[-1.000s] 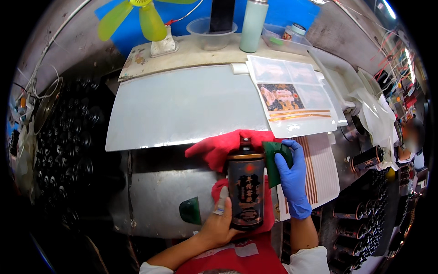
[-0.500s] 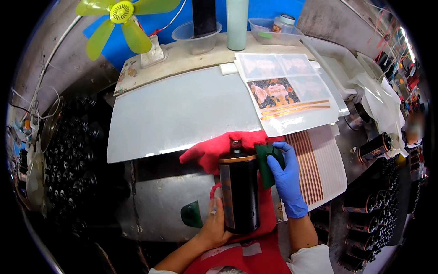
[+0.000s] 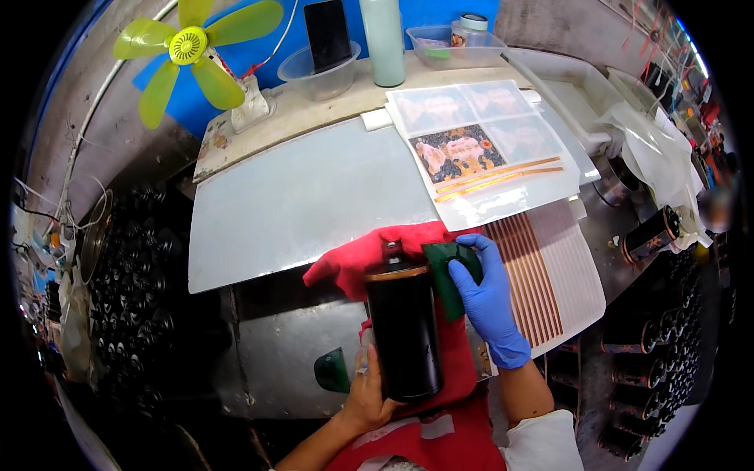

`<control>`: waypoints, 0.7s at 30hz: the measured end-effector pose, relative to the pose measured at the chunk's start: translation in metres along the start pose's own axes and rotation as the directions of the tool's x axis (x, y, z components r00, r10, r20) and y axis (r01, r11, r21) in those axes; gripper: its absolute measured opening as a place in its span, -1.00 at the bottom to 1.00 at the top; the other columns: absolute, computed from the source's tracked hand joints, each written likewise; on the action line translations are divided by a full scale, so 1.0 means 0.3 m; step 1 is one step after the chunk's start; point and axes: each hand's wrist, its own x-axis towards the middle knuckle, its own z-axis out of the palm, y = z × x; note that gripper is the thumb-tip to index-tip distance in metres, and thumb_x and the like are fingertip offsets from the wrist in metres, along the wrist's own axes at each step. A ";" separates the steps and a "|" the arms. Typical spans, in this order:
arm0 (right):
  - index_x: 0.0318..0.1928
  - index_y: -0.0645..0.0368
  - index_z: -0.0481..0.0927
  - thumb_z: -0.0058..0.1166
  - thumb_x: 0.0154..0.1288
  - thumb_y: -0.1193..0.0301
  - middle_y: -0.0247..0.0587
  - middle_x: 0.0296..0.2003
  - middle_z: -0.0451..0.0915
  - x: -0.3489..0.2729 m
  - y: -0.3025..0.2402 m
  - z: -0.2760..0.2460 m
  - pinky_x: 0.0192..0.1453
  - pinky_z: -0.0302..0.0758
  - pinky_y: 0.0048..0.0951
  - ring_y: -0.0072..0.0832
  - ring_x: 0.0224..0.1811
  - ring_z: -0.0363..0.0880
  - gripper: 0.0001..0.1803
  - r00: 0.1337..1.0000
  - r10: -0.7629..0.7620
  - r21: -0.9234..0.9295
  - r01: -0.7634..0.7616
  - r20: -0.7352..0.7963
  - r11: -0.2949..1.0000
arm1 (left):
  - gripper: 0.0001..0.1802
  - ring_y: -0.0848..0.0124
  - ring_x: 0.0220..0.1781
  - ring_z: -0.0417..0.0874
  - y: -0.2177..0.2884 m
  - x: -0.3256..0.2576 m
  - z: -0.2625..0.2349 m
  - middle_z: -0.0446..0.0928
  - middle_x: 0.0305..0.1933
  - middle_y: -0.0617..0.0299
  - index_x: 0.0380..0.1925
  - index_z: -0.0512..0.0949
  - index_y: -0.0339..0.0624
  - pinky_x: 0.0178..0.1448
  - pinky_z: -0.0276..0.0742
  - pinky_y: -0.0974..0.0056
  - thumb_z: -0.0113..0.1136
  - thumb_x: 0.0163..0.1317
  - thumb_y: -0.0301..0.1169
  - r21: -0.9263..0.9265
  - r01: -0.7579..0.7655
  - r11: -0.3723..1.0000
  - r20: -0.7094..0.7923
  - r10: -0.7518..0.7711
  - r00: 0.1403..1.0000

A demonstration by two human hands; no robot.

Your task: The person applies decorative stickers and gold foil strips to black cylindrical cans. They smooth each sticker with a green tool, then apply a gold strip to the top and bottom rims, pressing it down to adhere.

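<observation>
A glossy black bottle with a copper band at its shoulder and a short neck stands upright in front of me. My left hand, bare, grips its lower left side; some fingers are hidden behind it. In a blue glove, my right hand pinches a dark green plastic scraper beside the bottle's upper right. Whether the scraper touches the bottle I cannot tell. Behind and under the bottle lies a red cloth. A second green scraper piece rests on the metal surface to the left.
Sheets of printed decals and a copper-striped sheet lie right of a grey board. A yellow-green fan, plastic tubs and a pale tall bottle stand behind. Many black bottles flank me.
The bottle has turned, so its light-edged label panel no longer shows and plain black faces me. Both hands keep their holds. The whole view has shifted slightly.
</observation>
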 end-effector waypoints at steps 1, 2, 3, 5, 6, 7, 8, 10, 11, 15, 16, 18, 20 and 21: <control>0.03 0.21 0.36 0.07 0.23 0.44 -0.15 -0.18 0.51 0.005 -0.010 -0.005 -0.05 0.44 -0.48 -0.48 -0.14 0.50 -0.63 1.000 -0.014 -0.021 0.015 0.003 1.000 | 0.23 -0.31 0.35 0.04 0.063 0.032 -0.037 0.00 0.30 -0.47 0.32 -0.27 -0.45 0.32 0.00 -0.23 0.38 -0.05 -0.04 0.101 -0.027 0.995 0.016 0.026 1.000; 0.03 0.20 0.36 0.08 0.22 0.44 -0.13 -0.19 0.52 0.008 -0.024 -0.011 -0.07 0.45 -0.47 -0.46 -0.15 0.52 -0.63 1.000 -0.027 -0.048 0.028 0.006 0.998 | 0.25 -0.28 0.36 0.03 0.110 0.060 -0.062 -0.01 0.31 -0.46 0.31 -0.30 -0.50 0.31 0.02 -0.21 0.37 -0.04 -0.03 0.194 -0.055 0.979 0.033 0.050 0.998; 0.03 0.19 0.36 0.08 0.22 0.43 -0.11 -0.19 0.53 0.009 -0.051 0.000 -0.08 0.46 -0.46 -0.44 -0.16 0.54 -0.63 0.998 -0.046 -0.070 0.048 0.031 0.996 | 0.24 -0.30 0.37 0.00 0.138 0.075 -0.056 -0.03 0.31 -0.48 0.30 -0.24 -0.50 0.31 0.00 -0.23 0.38 -0.06 -0.01 0.311 -0.103 0.945 0.025 0.100 0.995; 0.03 0.17 0.36 0.08 0.22 0.43 -0.08 -0.21 0.55 0.010 -0.118 0.057 -0.10 0.47 -0.44 -0.40 -0.18 0.57 -0.63 0.993 -0.084 -0.102 0.093 0.086 0.990 | 0.21 -0.32 0.38 -0.06 0.184 0.112 -0.028 -0.05 0.30 -0.51 0.30 -0.12 -0.49 0.30 -0.03 -0.27 0.40 -0.10 0.02 0.538 -0.183 0.823 0.028 0.200 0.979; 0.03 0.21 0.37 0.06 0.21 0.55 -0.23 -0.15 0.47 0.006 -0.126 0.061 -0.02 0.41 -0.58 -0.60 -0.10 0.45 -0.64 0.993 -0.013 -0.081 0.022 0.116 0.996 | 0.15 -0.37 0.36 -0.03 0.183 0.153 -0.029 -0.07 0.29 -0.55 0.27 0.03 -0.47 0.31 0.00 -0.24 0.43 -0.15 0.03 0.455 -0.186 0.871 0.053 0.182 0.982; 0.04 0.16 0.35 0.08 0.22 0.45 -0.10 -0.22 0.54 0.008 -0.076 0.061 -0.10 0.48 -0.45 -0.40 -0.20 0.57 -0.62 0.992 -0.120 -0.108 0.124 0.044 0.986 | 0.24 -0.31 0.31 0.13 0.172 0.154 -0.027 0.04 0.28 -0.46 0.31 -0.12 -0.46 0.31 0.08 -0.14 0.43 -0.16 0.02 0.423 -0.203 0.883 0.002 0.223 0.975; 0.04 0.18 0.35 0.08 0.22 0.47 -0.13 -0.21 0.53 0.008 -0.036 0.050 -0.10 0.48 -0.48 -0.44 -0.20 0.55 -0.63 0.993 -0.115 -0.015 0.115 0.015 0.993 | 0.29 -0.26 0.29 0.20 0.126 0.127 -0.017 0.10 0.27 -0.40 0.31 -0.23 -0.47 0.31 0.12 -0.08 0.42 -0.15 0.02 0.318 -0.170 0.933 0.021 0.173 0.985; 0.03 0.22 0.33 0.08 0.23 0.51 -0.22 -0.19 0.49 -0.004 0.028 0.031 -0.10 0.46 -0.58 -0.55 -0.18 0.49 -0.63 0.999 -0.034 0.128 0.037 -0.022 0.991 | 0.37 -0.18 0.25 0.29 0.068 0.070 -0.021 0.18 0.26 -0.32 0.30 -0.42 -0.47 0.31 0.16 0.02 0.41 -0.13 0.01 0.142 -0.065 0.988 0.074 0.055 0.996; 0.03 0.22 0.33 0.08 0.23 0.51 -0.22 -0.20 0.50 -0.009 0.034 0.015 -0.10 0.45 -0.59 -0.56 -0.18 0.49 -0.63 1.000 0.006 0.121 -0.005 -0.013 0.993 | 0.39 -0.14 0.25 0.32 0.053 0.049 -0.028 0.20 0.25 -0.29 0.28 -0.48 -0.47 0.32 0.17 0.04 0.41 -0.13 0.00 0.074 -0.003 0.997 0.106 -0.005 0.994; 0.03 0.21 0.34 0.09 0.23 0.51 -0.24 -0.21 0.50 -0.024 -0.009 0.006 -0.11 0.44 -0.63 -0.62 -0.19 0.48 -0.64 0.998 0.060 0.165 -0.062 0.013 0.984 | 0.37 -0.04 0.21 0.39 0.086 0.062 -0.062 0.28 0.21 -0.22 0.25 -0.56 -0.48 0.32 0.18 0.07 0.41 -0.07 -0.10 0.088 0.154 0.984 0.189 -0.168 0.968; 0.02 0.20 0.34 0.09 0.23 0.51 -0.24 -0.22 0.50 -0.029 -0.024 0.020 -0.12 0.43 -0.63 -0.62 -0.19 0.48 -0.64 0.998 0.057 0.191 -0.062 0.031 0.980 | 0.35 -0.02 0.19 0.42 0.086 0.075 -0.052 0.32 0.19 -0.19 0.25 -0.55 -0.48 0.32 0.19 0.07 0.41 -0.06 -0.14 0.098 0.096 0.991 0.144 -0.109 0.983; 0.01 0.19 0.34 0.07 0.19 0.57 -0.27 -0.23 0.48 -0.024 0.001 0.005 -0.11 0.43 -0.61 -0.61 -0.19 0.46 -0.63 0.995 0.080 0.184 -0.089 0.052 0.979 | 0.32 0.01 0.16 0.46 0.084 0.100 -0.030 0.38 0.15 -0.13 0.25 -0.53 -0.48 0.31 0.20 0.07 0.41 -0.04 -0.22 0.107 -0.002 0.994 0.075 -0.006 0.997; 0.00 0.19 0.35 0.02 0.13 0.60 -0.29 -0.24 0.46 -0.014 0.064 -0.066 -0.10 0.42 -0.58 -0.61 -0.19 0.44 -0.62 0.997 0.079 0.138 -0.080 0.014 0.987 | 0.29 0.03 0.13 0.49 0.062 0.105 -0.015 0.43 0.11 -0.07 0.26 -0.52 -0.47 0.30 0.21 0.07 0.40 -0.04 -0.29 0.088 -0.052 0.995 0.044 0.048 0.998; -0.01 0.19 0.35 0.00 0.11 0.62 -0.30 -0.25 0.45 -0.006 0.080 -0.120 -0.09 0.42 -0.57 -0.60 -0.18 0.43 -0.61 0.997 0.080 0.112 -0.079 -0.006 0.991 | 0.27 0.04 0.11 0.50 0.062 0.111 -0.011 0.44 0.10 -0.05 0.26 -0.51 -0.47 0.29 0.22 0.06 0.40 -0.03 -0.33 0.077 -0.032 0.996 0.038 0.030 0.999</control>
